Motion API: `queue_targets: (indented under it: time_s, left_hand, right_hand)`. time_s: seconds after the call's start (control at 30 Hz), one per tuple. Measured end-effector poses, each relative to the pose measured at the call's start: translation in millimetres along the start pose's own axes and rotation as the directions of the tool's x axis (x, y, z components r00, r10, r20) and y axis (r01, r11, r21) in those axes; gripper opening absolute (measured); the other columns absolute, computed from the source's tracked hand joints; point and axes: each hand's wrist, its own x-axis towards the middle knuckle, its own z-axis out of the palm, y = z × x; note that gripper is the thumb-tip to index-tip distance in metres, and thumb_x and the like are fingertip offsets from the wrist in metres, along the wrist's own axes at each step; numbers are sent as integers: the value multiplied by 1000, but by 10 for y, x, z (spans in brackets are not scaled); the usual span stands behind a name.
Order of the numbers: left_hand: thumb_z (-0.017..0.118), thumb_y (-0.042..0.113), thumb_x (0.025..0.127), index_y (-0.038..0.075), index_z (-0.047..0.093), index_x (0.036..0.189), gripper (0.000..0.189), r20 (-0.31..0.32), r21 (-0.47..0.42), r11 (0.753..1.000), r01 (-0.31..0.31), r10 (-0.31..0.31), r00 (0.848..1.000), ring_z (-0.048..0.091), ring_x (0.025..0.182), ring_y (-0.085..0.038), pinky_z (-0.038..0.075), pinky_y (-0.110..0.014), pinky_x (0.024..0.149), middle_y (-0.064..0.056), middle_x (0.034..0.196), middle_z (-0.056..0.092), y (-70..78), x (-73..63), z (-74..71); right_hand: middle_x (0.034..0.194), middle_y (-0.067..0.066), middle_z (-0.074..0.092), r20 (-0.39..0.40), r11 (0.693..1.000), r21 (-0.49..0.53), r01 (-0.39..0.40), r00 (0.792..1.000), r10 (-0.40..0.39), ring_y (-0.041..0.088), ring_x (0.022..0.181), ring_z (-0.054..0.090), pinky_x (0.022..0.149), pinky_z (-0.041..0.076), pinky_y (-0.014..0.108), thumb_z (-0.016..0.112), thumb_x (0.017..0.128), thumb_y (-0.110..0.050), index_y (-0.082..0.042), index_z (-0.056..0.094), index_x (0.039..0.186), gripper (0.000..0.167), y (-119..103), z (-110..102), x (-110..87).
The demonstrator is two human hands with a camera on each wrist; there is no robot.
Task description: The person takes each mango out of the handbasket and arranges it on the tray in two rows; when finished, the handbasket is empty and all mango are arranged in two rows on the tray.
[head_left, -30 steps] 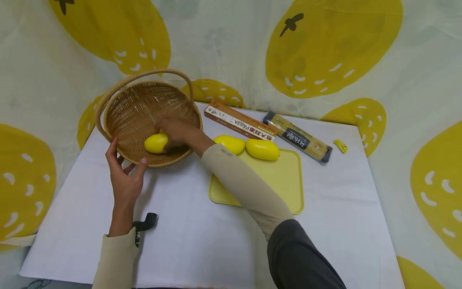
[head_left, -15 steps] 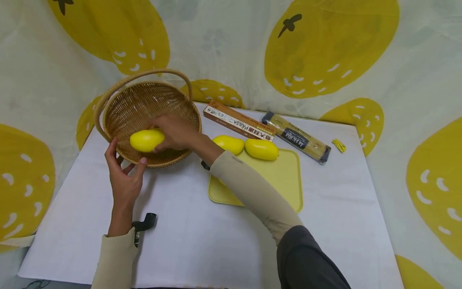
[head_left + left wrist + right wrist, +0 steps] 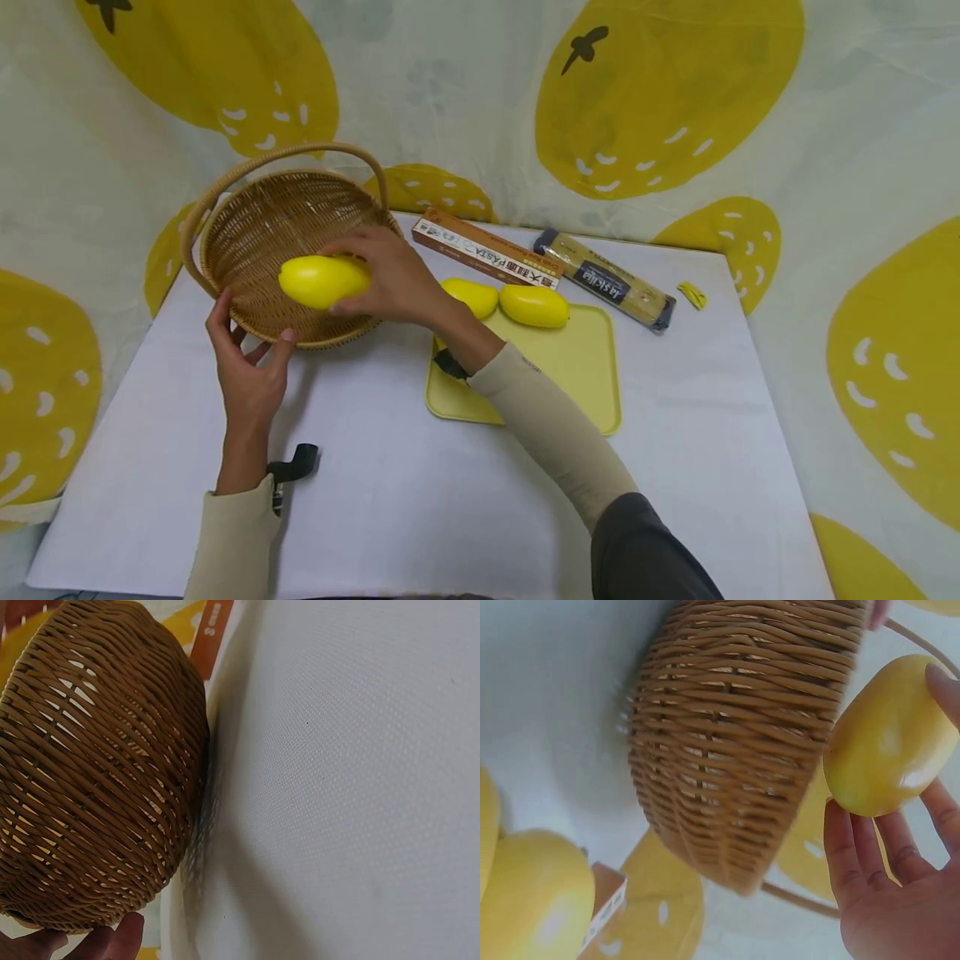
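Note:
My right hand [image 3: 397, 279] grips a smooth yellow mango [image 3: 318, 281] over the near side of a wicker basket [image 3: 258, 225]. In the right wrist view the mango [image 3: 892, 739] sits between thumb and fingers, beside the basket's rim. My left hand [image 3: 251, 375] holds the basket's near left rim, thumb on the near edge; some of its fingers are hidden by the basket. The basket is tilted with its mouth toward me and its handle arching over the top. Two more mangoes, one on the left [image 3: 471, 297] and one on the right [image 3: 534, 306], lie at the back of a yellow tray [image 3: 577, 367].
Behind the tray lie a brown pasta box [image 3: 487, 250] and a pack of spaghetti [image 3: 606, 279]. A small yellow crumpled piece [image 3: 692, 294] is at the back right of the white table [image 3: 697, 467]. A patterned curtain [image 3: 450, 92] stands behind the table.
The right hand has lifted the mango from inside the basket up and toward me, over the near rim. The left hand keeps its hold on the basket.

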Motion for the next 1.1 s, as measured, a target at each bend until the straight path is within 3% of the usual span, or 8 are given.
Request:
queue_targets:
  time_s: [0.2, 0.47, 0.67, 1.1]
  left_hand:
    - [74, 15, 95, 31, 24, 167, 89, -7, 3, 1000, -2, 2, 1000, 44, 149, -30, 49, -44, 109, 8, 173, 28, -45, 14, 9]
    - [72, 16, 96, 28, 26, 167, 85, -8, -14, 1000, -15, 15, 1000, 45, 148, -33, 48, -34, 104, 4, 173, 30, 138, -55, 12]
    - [70, 16, 97, 26, 27, 166, 82, -4, -49, 999, -18, 18, 1000, 44, 148, -34, 47, -31, 103, 0, 172, 32, 199, -76, 18]
    - [70, 13, 97, 27, 26, 166, 84, -2, -70, 997, -17, 17, 1000, 42, 148, -34, 47, -35, 107, 1, 172, 31, 226, -70, 14]
  right_hand:
    - [139, -4, 66, -104, 996, 82, 19, 995, -11, 14, 126, 56, 104, 45, 32, 95, 77, -41, -27, 69, 140, 70, 64, -115, -259]
    - [121, -3, 65, -190, 985, 167, 47, 982, -14, 13, 110, 57, 93, 53, 34, 96, 76, -33, -25, 71, 137, 66, 175, -207, -701]
    - [122, -6, 68, -228, 977, 213, -29, 970, 78, 12, 115, 58, 93, 56, 36, 98, 75, -29, -27, 72, 135, 65, 348, -244, -1080]
    - [130, -3, 68, -273, 943, 252, -218, 919, 285, 19, 118, 60, 96, 57, 50, 96, 79, -33, -27, 70, 138, 65, 780, -302, -1813]
